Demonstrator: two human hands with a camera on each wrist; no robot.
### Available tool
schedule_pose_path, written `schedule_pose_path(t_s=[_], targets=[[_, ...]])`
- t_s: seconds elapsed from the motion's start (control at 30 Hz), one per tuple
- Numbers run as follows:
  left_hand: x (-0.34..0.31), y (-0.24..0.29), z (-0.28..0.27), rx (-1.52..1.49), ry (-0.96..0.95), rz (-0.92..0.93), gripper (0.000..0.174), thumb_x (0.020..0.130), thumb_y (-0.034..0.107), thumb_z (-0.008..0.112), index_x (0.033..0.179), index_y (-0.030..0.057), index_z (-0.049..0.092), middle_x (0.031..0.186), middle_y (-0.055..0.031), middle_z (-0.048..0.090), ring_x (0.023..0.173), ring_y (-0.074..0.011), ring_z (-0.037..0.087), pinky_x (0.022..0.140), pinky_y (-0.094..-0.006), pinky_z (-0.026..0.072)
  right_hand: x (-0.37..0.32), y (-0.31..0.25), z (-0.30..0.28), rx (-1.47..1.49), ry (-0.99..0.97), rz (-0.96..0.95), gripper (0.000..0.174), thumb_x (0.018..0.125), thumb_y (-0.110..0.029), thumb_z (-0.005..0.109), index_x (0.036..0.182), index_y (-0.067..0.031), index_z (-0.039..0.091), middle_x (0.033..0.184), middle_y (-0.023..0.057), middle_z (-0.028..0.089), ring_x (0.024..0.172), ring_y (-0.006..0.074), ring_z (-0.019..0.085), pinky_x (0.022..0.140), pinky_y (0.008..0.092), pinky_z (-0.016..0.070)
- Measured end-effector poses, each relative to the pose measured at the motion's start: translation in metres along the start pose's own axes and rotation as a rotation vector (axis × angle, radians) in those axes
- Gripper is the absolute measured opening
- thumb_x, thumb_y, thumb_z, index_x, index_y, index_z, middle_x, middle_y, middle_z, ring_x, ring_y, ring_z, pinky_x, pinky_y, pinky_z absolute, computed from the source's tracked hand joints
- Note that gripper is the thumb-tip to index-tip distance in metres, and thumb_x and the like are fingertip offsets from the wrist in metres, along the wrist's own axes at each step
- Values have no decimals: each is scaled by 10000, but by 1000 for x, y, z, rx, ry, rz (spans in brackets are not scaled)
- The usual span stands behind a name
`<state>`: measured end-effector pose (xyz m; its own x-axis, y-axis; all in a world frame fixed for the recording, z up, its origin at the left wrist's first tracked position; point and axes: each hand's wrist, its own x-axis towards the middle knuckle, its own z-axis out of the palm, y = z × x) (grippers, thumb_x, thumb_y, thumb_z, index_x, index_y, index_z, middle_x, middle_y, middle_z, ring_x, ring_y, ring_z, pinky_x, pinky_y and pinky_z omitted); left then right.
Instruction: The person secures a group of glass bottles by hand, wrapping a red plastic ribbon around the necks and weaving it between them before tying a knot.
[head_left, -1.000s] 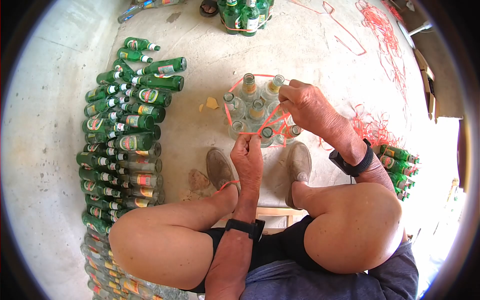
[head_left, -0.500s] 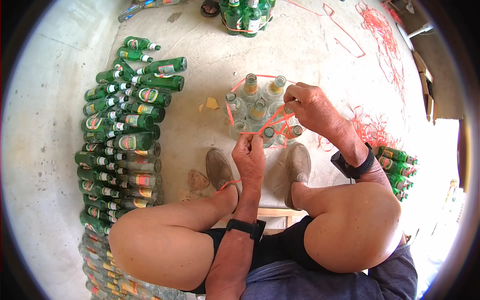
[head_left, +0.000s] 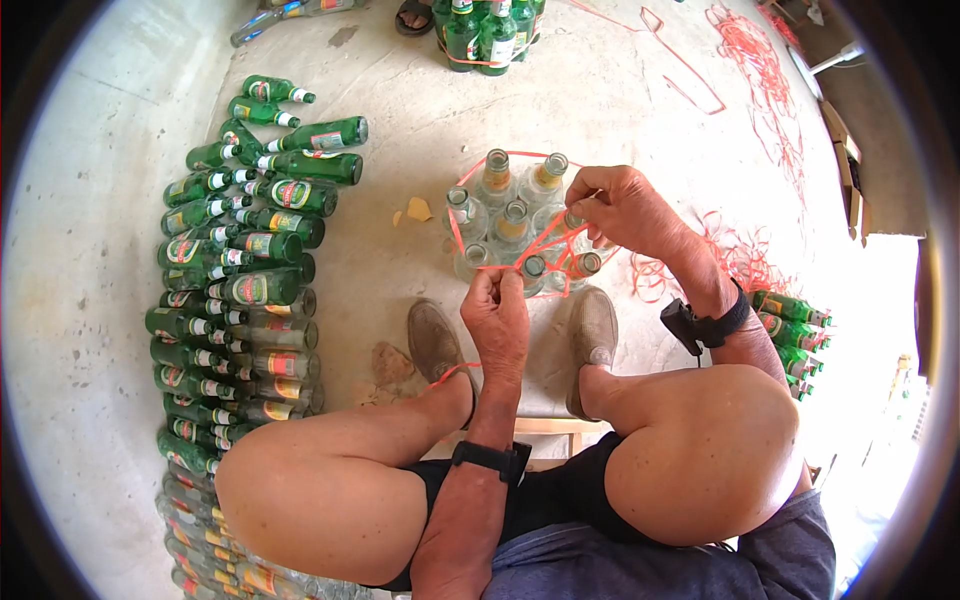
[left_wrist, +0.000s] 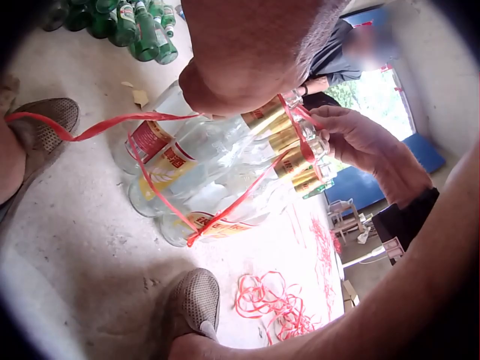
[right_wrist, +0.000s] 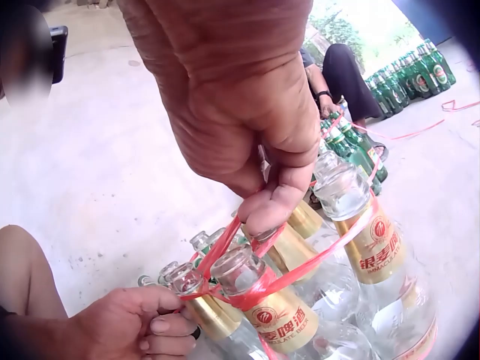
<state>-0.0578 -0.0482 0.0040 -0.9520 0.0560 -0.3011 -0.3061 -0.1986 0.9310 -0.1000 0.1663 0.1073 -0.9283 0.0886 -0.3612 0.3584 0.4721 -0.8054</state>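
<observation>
A cluster of clear glass beer bottles [head_left: 512, 228] stands upright on the floor between the feet, with gold-labelled necks. Red plastic strapping [right_wrist: 300, 274] loops round the group and crosses between the necks. My left hand [head_left: 497, 325] pinches the strapping at the near side, right by a front bottle's mouth. Over the right side of the cluster, my right hand [head_left: 628, 210] holds a raised length of it between thumb and fingers. In the right wrist view, the strands run from those fingertips [right_wrist: 264, 217] down to the bottle necks. A loose tail [left_wrist: 97, 129] trails toward the left foot.
Green bottles [head_left: 270, 288] lie in a long stack along the left wall. A tied green bundle [head_left: 490, 40] stands ahead, near another person's foot [head_left: 414, 16]. Tangled red strapping [head_left: 755, 70] lies at right, with more green bottles [head_left: 790, 325] closer in.
My right hand has shifted slightly right and its fingers have drawn in, with the strapping still held. The left hand keeps its pinch in nearly the same place.
</observation>
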Motion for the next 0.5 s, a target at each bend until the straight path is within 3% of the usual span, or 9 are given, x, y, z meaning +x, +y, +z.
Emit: schedule_pose_path(t_s=[0.07, 0.5], targets=[[-1, 2, 2, -7, 4, 8, 131, 1024, 87, 679, 986, -30, 724, 826, 60, 625, 736, -20, 489, 651, -218, 388, 2, 2, -3, 70, -23, 37, 81, 933, -4, 649, 969, 42, 706, 789, 93, 723, 618, 120, 667, 567, 300, 558], [-4, 8, 6, 9, 20, 0, 130, 1018, 88, 665, 958, -24, 695, 818, 69, 585, 720, -18, 441, 615, -233, 363, 2, 7, -6, -9, -12, -83, 132, 948, 11, 609, 980, 38, 734, 788, 86, 726, 609, 108, 666, 566, 303, 571]])
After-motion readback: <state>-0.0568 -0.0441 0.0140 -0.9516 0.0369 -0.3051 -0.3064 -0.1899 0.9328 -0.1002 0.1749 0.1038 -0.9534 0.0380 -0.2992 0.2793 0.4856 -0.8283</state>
